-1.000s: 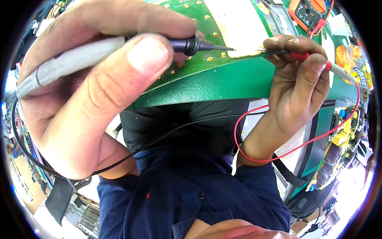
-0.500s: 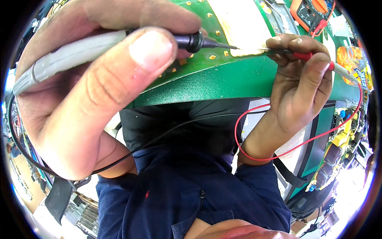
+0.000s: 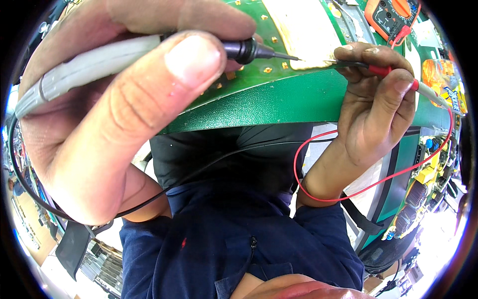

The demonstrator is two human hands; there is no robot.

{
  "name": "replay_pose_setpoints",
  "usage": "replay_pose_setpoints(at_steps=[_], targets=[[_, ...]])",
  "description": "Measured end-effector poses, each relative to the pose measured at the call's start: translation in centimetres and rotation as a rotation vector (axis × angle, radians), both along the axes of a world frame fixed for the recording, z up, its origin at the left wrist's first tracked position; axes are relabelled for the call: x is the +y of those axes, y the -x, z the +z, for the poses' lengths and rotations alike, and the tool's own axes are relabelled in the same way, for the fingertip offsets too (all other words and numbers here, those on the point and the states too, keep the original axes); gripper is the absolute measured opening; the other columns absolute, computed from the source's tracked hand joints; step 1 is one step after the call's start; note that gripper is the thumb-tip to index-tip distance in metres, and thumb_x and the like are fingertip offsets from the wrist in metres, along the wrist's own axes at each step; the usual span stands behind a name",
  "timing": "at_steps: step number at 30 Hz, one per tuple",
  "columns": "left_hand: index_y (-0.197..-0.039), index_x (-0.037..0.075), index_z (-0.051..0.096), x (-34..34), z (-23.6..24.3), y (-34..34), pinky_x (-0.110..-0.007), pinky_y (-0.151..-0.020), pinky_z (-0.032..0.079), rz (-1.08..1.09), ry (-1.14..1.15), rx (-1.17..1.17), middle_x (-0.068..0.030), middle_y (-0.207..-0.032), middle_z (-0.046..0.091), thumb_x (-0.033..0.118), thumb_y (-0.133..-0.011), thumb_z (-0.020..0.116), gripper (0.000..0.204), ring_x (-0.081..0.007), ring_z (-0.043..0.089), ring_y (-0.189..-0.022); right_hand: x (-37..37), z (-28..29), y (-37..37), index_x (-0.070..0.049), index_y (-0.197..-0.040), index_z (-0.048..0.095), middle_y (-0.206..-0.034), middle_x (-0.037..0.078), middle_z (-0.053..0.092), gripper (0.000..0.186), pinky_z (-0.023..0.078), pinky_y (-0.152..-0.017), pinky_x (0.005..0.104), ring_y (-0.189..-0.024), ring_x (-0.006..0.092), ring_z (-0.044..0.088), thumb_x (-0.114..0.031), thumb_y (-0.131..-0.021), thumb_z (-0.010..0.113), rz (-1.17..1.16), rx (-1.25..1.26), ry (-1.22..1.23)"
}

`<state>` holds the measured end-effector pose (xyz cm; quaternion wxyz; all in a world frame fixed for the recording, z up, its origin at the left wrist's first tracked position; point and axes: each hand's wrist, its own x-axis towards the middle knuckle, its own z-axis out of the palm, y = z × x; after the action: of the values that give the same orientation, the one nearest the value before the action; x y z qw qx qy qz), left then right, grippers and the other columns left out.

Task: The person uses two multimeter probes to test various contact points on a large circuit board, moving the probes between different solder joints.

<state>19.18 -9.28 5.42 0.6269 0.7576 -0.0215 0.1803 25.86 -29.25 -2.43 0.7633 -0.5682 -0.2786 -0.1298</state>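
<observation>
My left hand (image 3: 124, 104) looms large on the left, its thumb and fingers closed round a multimeter probe with a grey handle (image 3: 99, 55) and a dark collar. The thin tip of this black-lead probe points right, onto the lower end of a pale cream strip (image 3: 306, 30) on a green circuit board (image 3: 251, 77). In my right hand (image 3: 373, 109), a red-collared probe (image 3: 379, 70) is pinched between thumb and fingers. Its tip points left to the same end of the strip, close to the other tip. Whether either tip touches metal is too fine to tell.
An orange multimeter (image 3: 391, 20) lies at the far right with a red plug in it. Gold pads dot the board, which rests on a green table (image 3: 259, 107). A black lead (image 3: 209, 164) and a red lead (image 3: 363, 192) loop across my lap. An orange packet (image 3: 438, 70) lies at right.
The board and the left probe's tip have shifted very slightly to the right in the picture. Both hands keep the same grip on their probes.
</observation>
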Motion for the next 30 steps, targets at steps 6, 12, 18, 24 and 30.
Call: replay_pose_setpoints(at_steps=[6, 12, 18, 24, 30], targets=[[-0.091, -0.009, 0.062, 0.1, 0.0, -0.2, -0.034, -0.075, 0.056, -0.017, -0.001, -0.009, -0.0254, -0.086, 0.065, 0.017, -0.077, 0.061, 0.03, -0.0288, 0.067, -0.077, 0.3, 0.3, 0.3, 0.009, -0.104, 0.051, -0.094, 0.024, 0.062, 0.037, 0.056, -0.074, 0.0344, -0.085, 0.0298, 0.066, -0.024, -0.101, 0.036, -0.075, -0.037, 0.078], [-0.085, -0.009, 0.063, 0.2, 1.1, -0.3, -0.033, -0.075, 0.054, -0.026, 0.015, 0.083, -0.0217, -0.083, 0.066, 0.014, -0.072, 0.065, 0.027, -0.0276, 0.066, -0.076, 1.2, 0.7, 0.8, 0.007, -0.098, 0.055, -0.087, 0.019, 0.064, 0.026, 0.054, -0.071, 0.0333, -0.079, 0.0251, 0.065, -0.018, -0.097, 0.048, -0.159, -0.069, 0.01], [-0.086, -0.009, 0.064, 0.4, 2.8, -0.5, -0.032, -0.077, 0.051, -0.081, 0.012, 0.228, -0.0211, -0.086, 0.067, 0.012, -0.071, 0.066, 0.026, -0.0268, 0.065, -0.08, 1.5, 0.8, 0.8, 0.007, -0.095, 0.059, -0.086, 0.017, 0.066, 0.017, 0.053, -0.073, 0.0329, -0.079, 0.024, 0.066, -0.01, -0.092, 0.055, -0.095, -0.06, -0.158], [-0.085, -0.008, 0.065, 0.2, 2.5, -0.2, -0.03, -0.077, 0.049, -0.035, 0.055, 0.228, -0.0203, -0.085, 0.067, 0.015, -0.069, 0.067, 0.028, -0.0248, 0.065, -0.078, 1.7, 0.3, 1.0, 0.008, -0.095, 0.057, -0.089, 0.017, 0.064, 0.02, 0.054, -0.073, 0.0356, -0.079, 0.0267, 0.067, -0.012, -0.093, 0.055, -0.113, -0.112, -0.146], [-0.085, -0.008, 0.065, 0.5, 1.9, -0.5, -0.03, -0.074, 0.052, -0.034, 0.009, 0.16, -0.0189, -0.08, 0.066, 0.014, -0.068, 0.067, 0.028, -0.0256, 0.065, -0.074, 1.7, 0.3, 1.0, 0.008, -0.094, 0.057, -0.086, 0.017, 0.065, 0.024, 0.055, -0.071, 0.0359, -0.077, 0.0261, 0.066, -0.016, -0.093, 0.056, -0.183, -0.159, -0.073]])
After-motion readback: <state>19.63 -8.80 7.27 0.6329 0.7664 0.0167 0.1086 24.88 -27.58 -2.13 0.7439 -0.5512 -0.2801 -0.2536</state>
